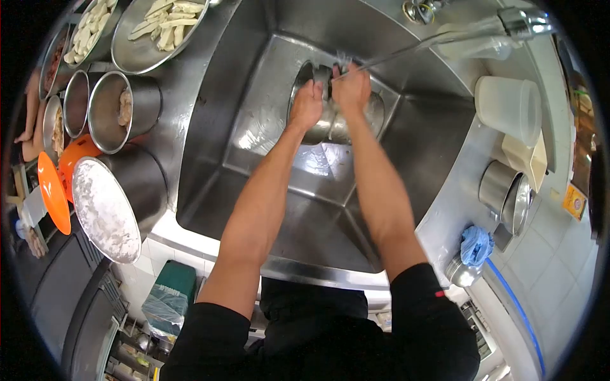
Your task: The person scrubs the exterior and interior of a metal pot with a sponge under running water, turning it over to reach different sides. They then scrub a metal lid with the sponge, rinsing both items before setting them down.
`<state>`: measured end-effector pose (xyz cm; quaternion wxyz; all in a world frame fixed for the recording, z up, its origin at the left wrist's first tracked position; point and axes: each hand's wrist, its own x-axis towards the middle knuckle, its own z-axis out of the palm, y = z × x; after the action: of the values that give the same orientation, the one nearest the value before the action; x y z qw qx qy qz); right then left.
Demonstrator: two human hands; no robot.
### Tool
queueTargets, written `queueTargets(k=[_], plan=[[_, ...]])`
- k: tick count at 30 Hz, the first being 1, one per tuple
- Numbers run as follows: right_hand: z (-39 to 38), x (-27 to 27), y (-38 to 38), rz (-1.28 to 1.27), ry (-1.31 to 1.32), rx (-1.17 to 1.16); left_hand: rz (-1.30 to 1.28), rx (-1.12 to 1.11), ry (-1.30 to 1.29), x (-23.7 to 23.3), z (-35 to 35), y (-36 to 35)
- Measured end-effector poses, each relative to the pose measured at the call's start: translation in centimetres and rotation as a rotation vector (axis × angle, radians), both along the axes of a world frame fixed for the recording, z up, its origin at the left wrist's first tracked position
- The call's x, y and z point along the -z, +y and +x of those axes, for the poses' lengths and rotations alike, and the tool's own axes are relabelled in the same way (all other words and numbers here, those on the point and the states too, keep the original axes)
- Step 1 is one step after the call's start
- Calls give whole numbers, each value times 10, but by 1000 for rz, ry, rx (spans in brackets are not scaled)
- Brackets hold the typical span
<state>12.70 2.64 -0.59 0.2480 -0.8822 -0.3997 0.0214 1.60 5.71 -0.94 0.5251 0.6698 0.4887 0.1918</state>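
Firstly, at 6 o'clock, two black sleeves [210,336] are seen, and both bare arms are stretched out over the steel sink [210,146]. Near the centre, slightly towards 12 o'clock, the left hand [307,105] is closed around the side of a small steel cup [321,74]. The right hand [351,89] is curled tightly on the other side, so the cup is gripped from both sides. It is held just above a steel bowl [376,113] that lies on the sink floor, and it is struck by water from the tap [445,35] at 1 o'clock. On the worktop [445,216] a blue cloth [476,244] is placed at 4 o'clock and a white plastic tub [508,108] at 2 o'clock. At 9 o'clock a floured round lid [105,209] and steel pots [117,111] are set, with trays of cut pieces [159,25] at 11 o'clock.
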Motion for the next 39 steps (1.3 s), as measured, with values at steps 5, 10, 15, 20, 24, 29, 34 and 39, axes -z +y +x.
queueTargets(k=[5, 10, 15, 20, 24, 29, 34, 39], plan=[[5, 5, -19, 46, -7, 33, 11, 8, 109, -8, 6, 6], [-25, -8, -63, -3, 22, 49, -8, -33, 86, -3, 10, 6], [5, -5, -16, -50, 69, 77, 9, -15, 150, -11, 5, 1], [-17, -14, -68, -40, 354, 45, 135, 64, 137, 2, -8, -11], [30, 6, -21, -84, 203, -148, 150, -85, 75, 4, -6, -28], [25, 5, -6, -266, 179, -136, 132, -92, 97, 0, -17, -47], [-25, -8, -88, 40, 33, -175, 170, -95, 54, 6, 0, -21], [-31, -12, -106, 94, 61, -175, 168, -87, 33, 7, 5, -15]])
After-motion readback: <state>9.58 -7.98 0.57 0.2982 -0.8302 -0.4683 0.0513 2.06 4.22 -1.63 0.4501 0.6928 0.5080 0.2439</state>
